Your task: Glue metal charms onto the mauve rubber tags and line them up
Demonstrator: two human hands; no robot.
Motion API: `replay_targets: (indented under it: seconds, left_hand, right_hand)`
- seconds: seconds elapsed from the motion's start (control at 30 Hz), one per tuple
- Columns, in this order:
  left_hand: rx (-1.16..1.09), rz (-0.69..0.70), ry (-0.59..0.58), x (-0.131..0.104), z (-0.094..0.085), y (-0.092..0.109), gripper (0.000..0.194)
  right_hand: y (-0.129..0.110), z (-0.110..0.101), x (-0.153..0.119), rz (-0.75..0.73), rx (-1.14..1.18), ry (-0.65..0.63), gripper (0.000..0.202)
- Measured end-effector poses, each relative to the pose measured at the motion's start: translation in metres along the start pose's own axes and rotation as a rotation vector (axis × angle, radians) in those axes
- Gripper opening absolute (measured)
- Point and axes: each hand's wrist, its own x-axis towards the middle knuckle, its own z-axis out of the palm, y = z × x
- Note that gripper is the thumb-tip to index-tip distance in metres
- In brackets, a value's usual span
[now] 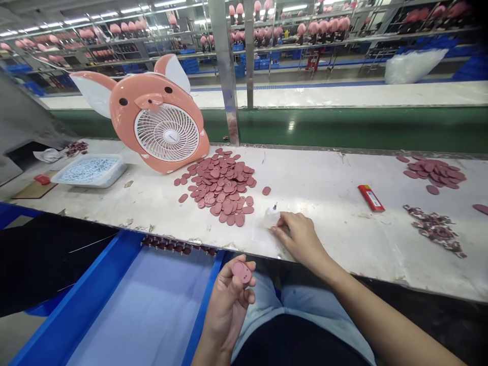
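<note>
**One pink disc in hand, a large heap on the table**

The left hand pinches the disc between thumb and fingers, just off the table's near edge, dotted face showing. The right hand has thumb and forefinger closed on the side of a small white bottle, which appears to stand upright on the table, thin tip up, apart from the disc.

This disc looks to be in mid-handling — nothing shows attached to it. Much seems left: the heap is big, and a lone disc lies beside it. A smaller pile lies well to the right, near a cluster of dark pieces; whether it is done or waiting, I cannot tell. The row of dark reddish pieces at the blue bin may be finished work — too small to judge.
</note>
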Motion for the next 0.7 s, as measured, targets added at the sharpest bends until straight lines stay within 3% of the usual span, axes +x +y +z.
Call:
replay_targets:
  seconds: [0.1, 0.27, 0.4, 0.53, 0.7]
  left_hand:
    - [-0.005, -0.026, -0.027, 0.012, -0.006, -0.001, 0.063]
    - [0.021, 0.065, 0.020, 0.032, -0.007, 0.005, 0.061]
    - [0.028, 0.224, 0.092, 0.054, -0.003, 0.019, 0.065]
    - [0.096, 0.324, 0.136, 0.075, 0.002, 0.031, 0.058]
    - [0.084, 0.361, 0.205, 0.086, 0.008, 0.030, 0.060]
  right_hand:
    - [-0.001, -0.010, 0.006, -0.039, -0.013, -0.057, 0.046]
    - [0.012, -0.058, 0.040, -0.003, -0.001, -0.054, 0.051]
    - [0.008, -0.080, 0.106, -0.016, 0.004, -0.009, 0.048]
    - [-0.011, -0.079, 0.189, -0.072, -0.010, 0.013, 0.047]
    - [-0.037, -0.071, 0.284, -0.062, -0.064, 0.043, 0.049]
